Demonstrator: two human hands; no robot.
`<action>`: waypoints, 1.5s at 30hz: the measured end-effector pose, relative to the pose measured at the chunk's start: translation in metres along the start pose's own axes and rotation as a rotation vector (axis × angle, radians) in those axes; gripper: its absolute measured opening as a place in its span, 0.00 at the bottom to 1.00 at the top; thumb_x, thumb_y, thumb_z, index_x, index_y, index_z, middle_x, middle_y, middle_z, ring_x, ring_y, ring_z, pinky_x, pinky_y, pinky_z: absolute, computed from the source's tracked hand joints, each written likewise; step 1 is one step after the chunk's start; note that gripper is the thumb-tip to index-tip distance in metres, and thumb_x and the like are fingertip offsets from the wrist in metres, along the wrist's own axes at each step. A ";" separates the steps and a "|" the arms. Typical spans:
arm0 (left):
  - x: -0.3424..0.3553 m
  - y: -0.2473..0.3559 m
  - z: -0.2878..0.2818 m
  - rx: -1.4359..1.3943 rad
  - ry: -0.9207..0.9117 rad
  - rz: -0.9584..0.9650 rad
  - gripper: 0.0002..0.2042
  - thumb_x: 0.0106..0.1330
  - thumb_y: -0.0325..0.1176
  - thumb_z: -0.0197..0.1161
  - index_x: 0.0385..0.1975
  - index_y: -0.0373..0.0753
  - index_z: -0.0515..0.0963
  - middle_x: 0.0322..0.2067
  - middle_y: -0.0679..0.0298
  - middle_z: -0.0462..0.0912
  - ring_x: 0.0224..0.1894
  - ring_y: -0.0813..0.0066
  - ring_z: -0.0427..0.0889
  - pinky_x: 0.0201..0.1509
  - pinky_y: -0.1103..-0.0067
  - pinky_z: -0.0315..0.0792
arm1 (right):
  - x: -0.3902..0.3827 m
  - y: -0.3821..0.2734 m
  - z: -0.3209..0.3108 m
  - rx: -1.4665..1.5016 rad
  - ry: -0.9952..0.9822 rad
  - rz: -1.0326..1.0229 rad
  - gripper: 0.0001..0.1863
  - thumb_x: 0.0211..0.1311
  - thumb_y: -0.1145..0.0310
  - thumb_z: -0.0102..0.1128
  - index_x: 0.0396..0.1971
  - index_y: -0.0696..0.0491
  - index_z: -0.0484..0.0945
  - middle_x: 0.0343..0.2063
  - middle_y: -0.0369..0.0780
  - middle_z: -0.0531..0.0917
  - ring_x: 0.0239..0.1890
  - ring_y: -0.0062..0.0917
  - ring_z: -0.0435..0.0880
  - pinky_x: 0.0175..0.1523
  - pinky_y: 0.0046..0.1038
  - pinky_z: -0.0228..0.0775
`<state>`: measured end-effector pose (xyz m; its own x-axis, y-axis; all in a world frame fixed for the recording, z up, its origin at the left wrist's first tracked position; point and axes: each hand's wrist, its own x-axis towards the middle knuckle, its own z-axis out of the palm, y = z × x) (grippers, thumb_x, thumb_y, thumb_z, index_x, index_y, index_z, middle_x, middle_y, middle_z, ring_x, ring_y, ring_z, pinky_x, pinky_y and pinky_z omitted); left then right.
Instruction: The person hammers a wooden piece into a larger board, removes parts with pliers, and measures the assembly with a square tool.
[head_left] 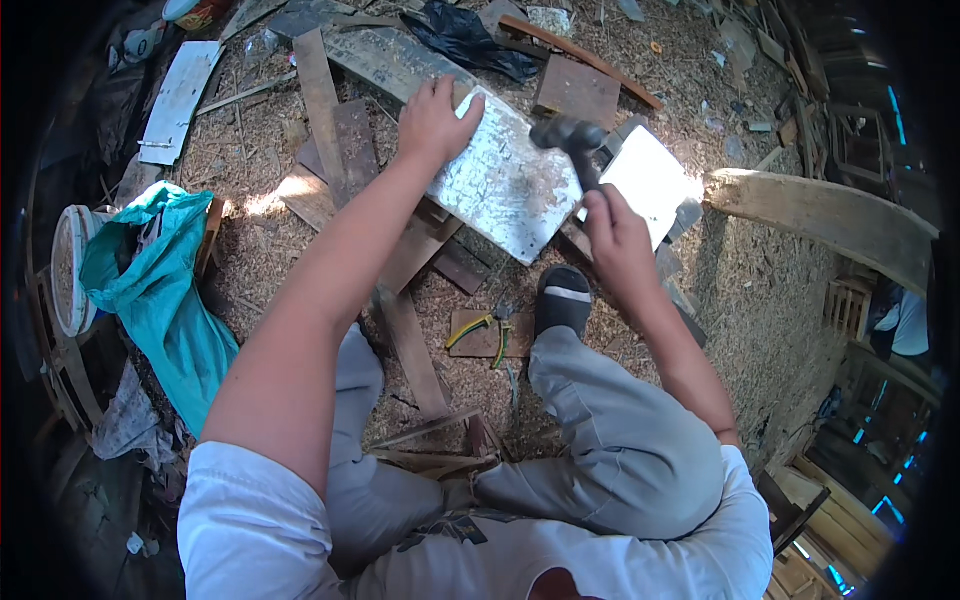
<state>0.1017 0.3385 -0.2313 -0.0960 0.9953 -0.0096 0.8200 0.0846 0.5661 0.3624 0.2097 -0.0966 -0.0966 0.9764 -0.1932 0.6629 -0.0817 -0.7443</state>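
My left hand [436, 125] grips the upper left edge of a weathered, white-painted board [505, 185], which is angled over some wooden planks. My right hand [610, 225] is closed round the dark handle of a hammer [566, 135], whose head is over the board's upper right part. A bright white panel [640, 185] lies just right of the hammer. Yellow-handled pliers [472, 330] rest below the board on a small brown wood piece [517, 335], beside my sandalled foot [562, 300].
A teal sack [170, 310] and a white bucket [72, 270] stand at left, near a white plank [180, 100]. A long beam [820, 210] reaches in from the right. Loose planks [320, 110], a black plastic bag [465, 40] and wood scraps lie across the shavings-covered ground.
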 end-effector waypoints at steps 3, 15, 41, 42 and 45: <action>0.000 -0.004 0.003 0.024 0.036 0.009 0.35 0.68 0.61 0.56 0.66 0.41 0.72 0.62 0.44 0.75 0.65 0.45 0.74 0.70 0.58 0.65 | -0.004 -0.023 -0.015 0.159 0.028 -0.005 0.14 0.78 0.60 0.50 0.46 0.56 0.75 0.24 0.49 0.82 0.27 0.51 0.83 0.33 0.42 0.72; -0.002 0.004 0.002 0.089 0.041 0.004 0.32 0.68 0.59 0.56 0.62 0.40 0.74 0.59 0.48 0.77 0.62 0.47 0.76 0.67 0.59 0.69 | -0.018 -0.009 0.012 -0.149 -0.118 -0.134 0.15 0.76 0.56 0.56 0.40 0.54 0.72 0.24 0.52 0.82 0.29 0.53 0.84 0.32 0.47 0.73; 0.003 0.003 0.006 0.025 0.054 0.008 0.30 0.67 0.59 0.56 0.59 0.41 0.77 0.57 0.48 0.78 0.63 0.48 0.76 0.67 0.58 0.69 | -0.018 0.032 0.043 0.809 -0.157 0.612 0.26 0.82 0.43 0.33 0.39 0.52 0.69 0.16 0.32 0.67 0.10 0.20 0.66 0.15 0.25 0.63; 0.002 0.003 0.005 0.056 0.048 -0.003 0.31 0.68 0.59 0.56 0.61 0.41 0.76 0.60 0.48 0.77 0.63 0.47 0.76 0.67 0.59 0.70 | -0.019 0.032 0.046 0.834 -0.201 0.637 0.26 0.82 0.43 0.34 0.40 0.52 0.69 0.16 0.31 0.67 0.10 0.19 0.65 0.16 0.25 0.62; 0.001 0.001 0.004 0.060 0.035 -0.026 0.31 0.69 0.60 0.55 0.64 0.45 0.75 0.63 0.47 0.75 0.66 0.47 0.73 0.68 0.57 0.68 | -0.015 0.024 0.040 0.932 -0.165 0.594 0.26 0.82 0.43 0.33 0.39 0.52 0.69 0.16 0.31 0.66 0.10 0.19 0.65 0.15 0.24 0.61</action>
<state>0.1043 0.3401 -0.2340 -0.1364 0.9906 0.0058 0.8495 0.1139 0.5152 0.3496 0.1854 -0.1370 -0.0930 0.6998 -0.7083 -0.1721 -0.7119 -0.6808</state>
